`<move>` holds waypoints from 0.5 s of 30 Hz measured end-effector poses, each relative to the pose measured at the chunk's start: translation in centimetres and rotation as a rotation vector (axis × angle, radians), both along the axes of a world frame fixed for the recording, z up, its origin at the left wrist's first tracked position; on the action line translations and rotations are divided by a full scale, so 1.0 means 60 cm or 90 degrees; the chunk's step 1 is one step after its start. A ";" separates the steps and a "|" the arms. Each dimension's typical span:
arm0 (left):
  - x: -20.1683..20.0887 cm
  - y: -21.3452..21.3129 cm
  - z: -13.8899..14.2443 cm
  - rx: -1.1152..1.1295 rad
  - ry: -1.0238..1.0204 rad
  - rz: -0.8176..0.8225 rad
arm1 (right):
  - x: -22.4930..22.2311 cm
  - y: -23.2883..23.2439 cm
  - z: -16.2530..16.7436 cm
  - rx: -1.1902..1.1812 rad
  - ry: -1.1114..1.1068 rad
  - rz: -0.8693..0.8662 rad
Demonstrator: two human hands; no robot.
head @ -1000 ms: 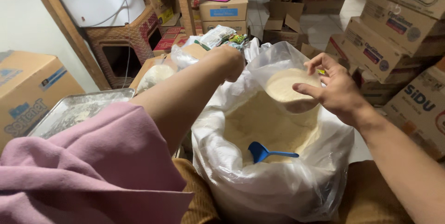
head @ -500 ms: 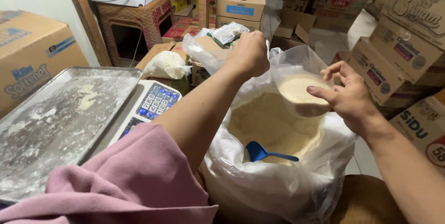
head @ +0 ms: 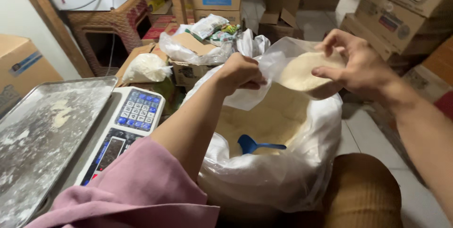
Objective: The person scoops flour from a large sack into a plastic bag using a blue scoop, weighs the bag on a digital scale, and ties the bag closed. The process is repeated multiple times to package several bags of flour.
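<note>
Thin glossy clear plastic small bag [head: 292,74]; dull floury metal tray [head: 42,133]; matt blue plastic scoop [head: 252,144].

A small clear plastic bag [head: 297,70] with pale powder hangs above a big white sack [head: 278,171] of the same powder. Left of the sack stands a scale; its dark screen [head: 111,152] lies below blue keys. A tied white bag [head: 146,67] rests behind the scale. At the back stands a brown carton with a blue label [head: 216,0], and more cartons [head: 401,15] are stacked at right.
</note>
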State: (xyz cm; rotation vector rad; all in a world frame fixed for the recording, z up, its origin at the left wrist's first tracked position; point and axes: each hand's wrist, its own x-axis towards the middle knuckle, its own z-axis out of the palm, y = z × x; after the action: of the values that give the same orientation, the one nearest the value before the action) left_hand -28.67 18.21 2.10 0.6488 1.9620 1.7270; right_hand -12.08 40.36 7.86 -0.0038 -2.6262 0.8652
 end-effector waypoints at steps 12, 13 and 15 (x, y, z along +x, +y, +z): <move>0.063 0.009 -0.064 0.037 0.016 -0.083 | -0.003 -0.085 0.082 0.475 -0.195 0.044; 0.065 0.006 -0.067 0.031 0.016 -0.087 | -0.005 -0.100 0.086 0.510 -0.217 0.039; 0.069 0.001 -0.072 0.046 -0.020 -0.065 | -0.006 -0.124 0.092 0.563 -0.222 0.043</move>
State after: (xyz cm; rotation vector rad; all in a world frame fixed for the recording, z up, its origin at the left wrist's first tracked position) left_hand -24.53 18.26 -2.22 0.7302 1.8200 1.7423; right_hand -12.47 32.90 13.37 0.1789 -3.1138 -0.3707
